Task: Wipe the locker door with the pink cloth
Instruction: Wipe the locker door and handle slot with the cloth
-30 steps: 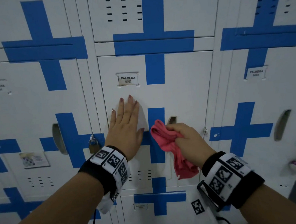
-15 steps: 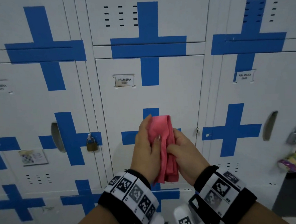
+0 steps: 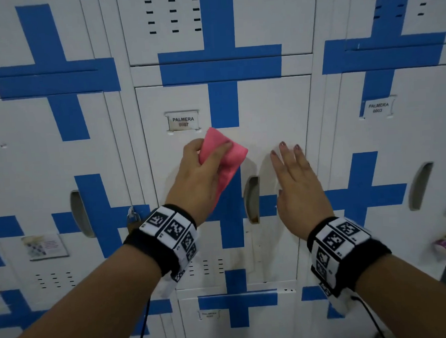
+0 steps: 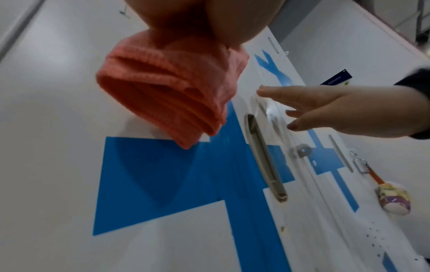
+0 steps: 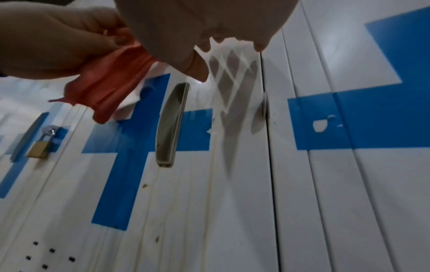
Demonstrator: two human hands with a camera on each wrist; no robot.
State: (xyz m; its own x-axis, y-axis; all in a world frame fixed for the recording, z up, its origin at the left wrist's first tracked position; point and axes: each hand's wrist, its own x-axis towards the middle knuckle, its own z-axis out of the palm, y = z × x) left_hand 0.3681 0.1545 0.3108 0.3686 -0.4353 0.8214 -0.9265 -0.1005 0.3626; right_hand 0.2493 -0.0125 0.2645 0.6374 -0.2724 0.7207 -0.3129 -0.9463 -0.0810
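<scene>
Your left hand (image 3: 199, 175) grips the folded pink cloth (image 3: 222, 158); your right hand (image 3: 299, 190) rests open, empty. Press flat, stroke the locker door (image 3: 265, 109) downward.

Bare forearms wear black wristbands (image 3: 153, 247) with white square-code tiles; thin black cables (image 3: 143, 325) hang below.

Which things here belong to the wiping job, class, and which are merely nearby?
Belong to the job:
pink cloth, gripped by the left hand
locker door labelled PALMERA
right hand, fingers straight at the door

Merely nearby:
brass padlock on the neighbouring locker
sticker
colourful pouch hanging at the right
</scene>
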